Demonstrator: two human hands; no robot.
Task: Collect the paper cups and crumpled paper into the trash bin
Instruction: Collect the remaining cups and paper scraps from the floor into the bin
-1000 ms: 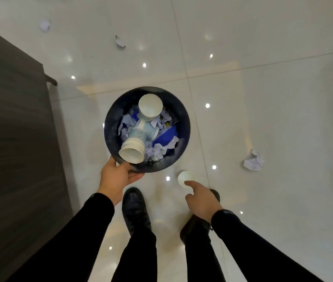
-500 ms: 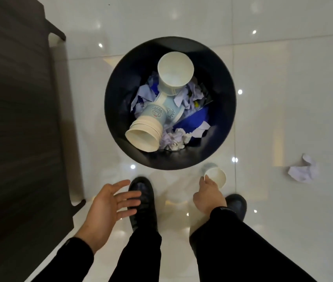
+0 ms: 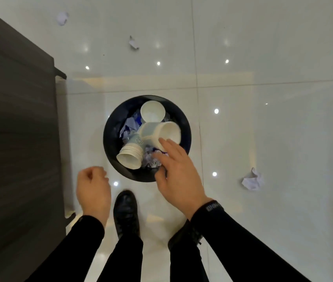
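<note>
The round black trash bin (image 3: 111, 129) stands on the floor just ahead of my feet, filled with crumpled paper and paper cups. One white cup (image 3: 153, 111) sits mouth-up at its far side, and a stack of cups (image 3: 130, 157) lies on its side at the near left. A blurred white paper cup (image 3: 162, 132) lies sideways over the bin's right part, right at the fingertips of my right hand (image 3: 176, 176), whose fingers are spread. My left hand (image 3: 93, 190) hangs loosely curled left of the bin, holding nothing.
Crumpled paper (image 3: 252, 179) lies on the glossy white tile floor to the right, and two more pieces, a small one (image 3: 134, 43) and a ball (image 3: 62, 17), lie farther ahead. A dark wooden piece of furniture (image 3: 12, 129) fills the left side. My black shoe (image 3: 125, 208) stands below the bin.
My right hand lifted the cup from the floor by the bin and brought it over the bin, fingers now spread. My left hand drew in and curled. The view rose away from the bin.
</note>
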